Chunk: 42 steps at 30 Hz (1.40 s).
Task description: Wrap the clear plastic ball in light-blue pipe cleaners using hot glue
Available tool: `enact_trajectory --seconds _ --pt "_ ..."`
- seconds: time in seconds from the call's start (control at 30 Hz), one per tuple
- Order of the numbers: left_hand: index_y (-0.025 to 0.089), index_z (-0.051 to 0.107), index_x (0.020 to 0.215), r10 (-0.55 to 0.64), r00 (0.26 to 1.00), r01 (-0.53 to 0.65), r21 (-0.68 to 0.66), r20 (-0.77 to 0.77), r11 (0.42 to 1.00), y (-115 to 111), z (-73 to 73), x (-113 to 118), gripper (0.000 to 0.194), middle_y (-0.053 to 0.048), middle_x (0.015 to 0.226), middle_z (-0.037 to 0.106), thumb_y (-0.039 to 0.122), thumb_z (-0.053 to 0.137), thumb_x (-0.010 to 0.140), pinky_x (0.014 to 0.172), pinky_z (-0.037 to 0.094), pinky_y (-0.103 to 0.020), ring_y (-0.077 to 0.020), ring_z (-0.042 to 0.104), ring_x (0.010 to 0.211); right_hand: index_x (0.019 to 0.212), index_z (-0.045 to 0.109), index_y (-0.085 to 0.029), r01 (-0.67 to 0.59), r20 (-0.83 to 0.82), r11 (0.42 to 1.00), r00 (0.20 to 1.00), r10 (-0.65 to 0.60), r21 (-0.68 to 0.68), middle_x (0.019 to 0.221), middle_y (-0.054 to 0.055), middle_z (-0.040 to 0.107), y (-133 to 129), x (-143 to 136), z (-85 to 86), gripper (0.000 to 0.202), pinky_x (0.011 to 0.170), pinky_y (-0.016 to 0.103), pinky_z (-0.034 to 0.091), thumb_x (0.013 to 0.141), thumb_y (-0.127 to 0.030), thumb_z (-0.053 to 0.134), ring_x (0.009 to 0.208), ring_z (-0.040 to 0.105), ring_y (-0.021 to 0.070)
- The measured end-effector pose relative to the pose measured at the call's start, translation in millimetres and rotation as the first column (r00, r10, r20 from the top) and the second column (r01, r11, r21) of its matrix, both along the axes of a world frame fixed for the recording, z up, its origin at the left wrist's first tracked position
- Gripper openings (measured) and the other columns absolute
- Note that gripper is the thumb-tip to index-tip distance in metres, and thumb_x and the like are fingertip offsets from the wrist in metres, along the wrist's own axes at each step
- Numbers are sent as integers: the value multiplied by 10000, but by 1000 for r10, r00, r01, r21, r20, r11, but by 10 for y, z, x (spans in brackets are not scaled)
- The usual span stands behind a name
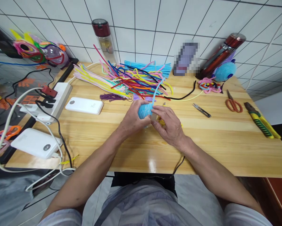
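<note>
Wrapped in light-blue fuzzy strands, a ball (144, 111) sits in the curl of my left hand (135, 116), thumb in front and fingers behind. From it a loose light-blue pipe cleaner (157, 91) sticks up and leans right. The fingers of my right hand (169, 124) press together at the base of this strand, against the ball's right side. Something yellow (160, 120) lies partly hidden behind my right hand. Just beyond both hands is a heap of many-coloured pipe cleaners (138, 78).
On the right lie thread snips (202, 110), orange-handled scissors (234, 105) and green-yellow pliers (261, 121). A white power bank (84, 105), a second power bank (37, 143) and a cabled power strip (57, 102) occupy the left. A bottle (105, 40) and a red thermos (222, 55) stand behind.
</note>
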<state>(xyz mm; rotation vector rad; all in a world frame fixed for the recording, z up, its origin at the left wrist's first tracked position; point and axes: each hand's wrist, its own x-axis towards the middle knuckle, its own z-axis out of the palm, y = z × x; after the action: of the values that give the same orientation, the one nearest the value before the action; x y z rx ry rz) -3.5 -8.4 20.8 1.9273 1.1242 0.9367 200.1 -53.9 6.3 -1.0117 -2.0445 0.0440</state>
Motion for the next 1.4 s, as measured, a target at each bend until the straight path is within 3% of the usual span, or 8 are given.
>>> enact_trajectory --seconds 0.63,0.83,1.07,1.23,1.4 --pt "207 589 1251 4 1000 -2 -61 25 998 0 28 -8 437 -95 1286 655 256 658 822 1122 540 -470 -288 637 1237 1482 600 -261 4 -3 1000 1000 -4 -1 1429 168 730 -23 -49 -12 449 1062 594 588 1041 -308 670 1303 707 347" --pt "213 591 1263 0 1000 1 -69 19 998 5 33 -16 445 -89 1290 655 275 653 827 1113 547 -479 -294 643 1223 1494 565 -253 29 24 1000 999 -29 -11 1451 191 702 -35 -82 -39 569 1065 621 579 990 -441 752 1324 684 378" --pt "212 584 1295 -12 1000 14 -83 22 996 4 40 -42 481 -99 1308 649 296 653 827 1133 542 -493 -306 635 1252 1464 557 -254 68 -2 997 998 -68 36 1409 194 717 -40 -157 -62 513 1041 608 593 998 -356 743 1292 704 363" --pt "214 592 1316 -49 996 57 -104 77 993 7 33 -66 436 -96 1317 651 366 595 907 1131 538 -488 -299 626 1257 1458 554 -253 77 2 996 997 -77 40 1409 196 713 -40 -157 -57 518 1038 613 595 979 -313 742 1299 698 365" --pt "212 590 1274 -9 999 12 -84 46 996 9 20 -31 435 -101 1318 658 338 659 864 1144 532 -484 -300 629 1262 1439 576 -209 57 -3 998 998 -56 41 1403 226 712 -34 -149 -61 525 1049 611 586 954 -278 764 1294 695 378"
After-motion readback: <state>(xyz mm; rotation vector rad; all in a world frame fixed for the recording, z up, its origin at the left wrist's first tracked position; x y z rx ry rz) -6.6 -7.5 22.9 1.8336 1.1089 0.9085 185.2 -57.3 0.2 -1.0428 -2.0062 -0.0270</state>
